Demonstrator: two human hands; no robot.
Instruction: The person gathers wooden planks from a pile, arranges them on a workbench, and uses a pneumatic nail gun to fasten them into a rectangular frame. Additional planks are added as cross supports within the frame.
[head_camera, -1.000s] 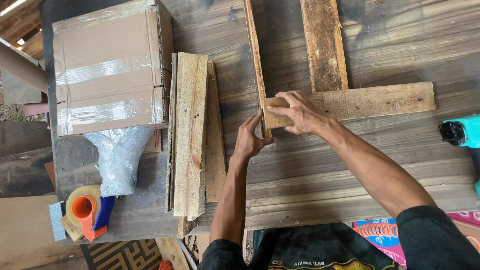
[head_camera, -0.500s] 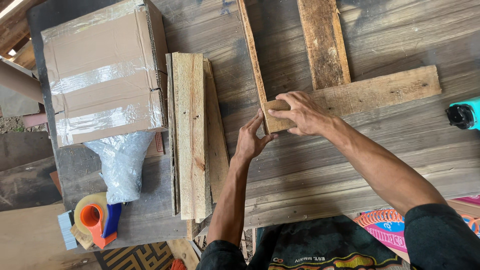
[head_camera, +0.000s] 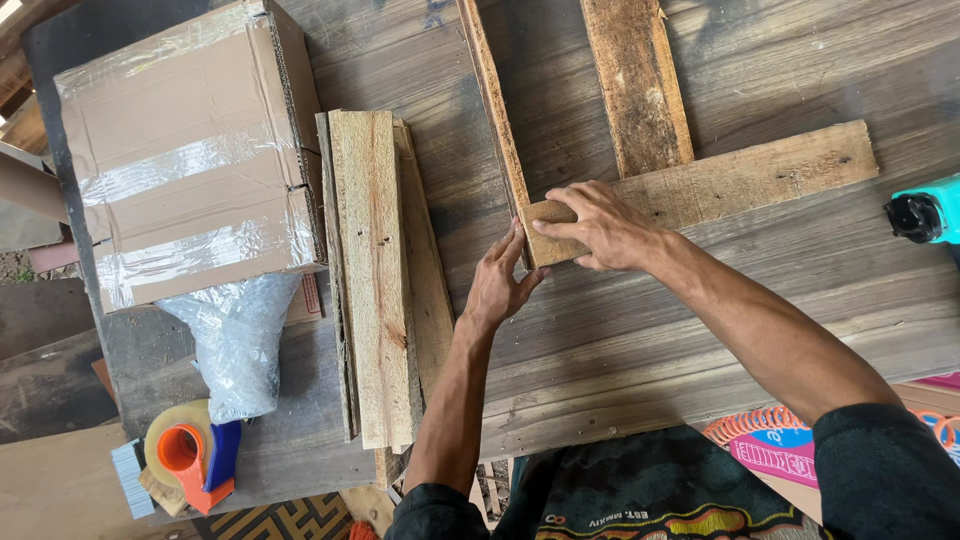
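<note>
Right hand (head_camera: 600, 228) pressing flat on left end of crosswise plank (head_camera: 700, 190), fingers spread, not clenched. Left hand (head_camera: 497, 285) bracing that end, fingertips touching, open. Thin slat (head_camera: 492, 100) running away from grip; plank stack (head_camera: 375, 280) lying left.

One taped carton and one printed pack are showing on the workbench.

A brown cardboard box (head_camera: 190, 150), rectangular and sealed with wide clear tape strips, is sitting at the upper left, just beside a crumpled clear plastic bag (head_camera: 235, 345) lying below it. A flat pink and blue printed package (head_camera: 790, 450) with orange coils pictured on it is peeking out at the lower right edge, partly hidden by the person's arm.
</note>
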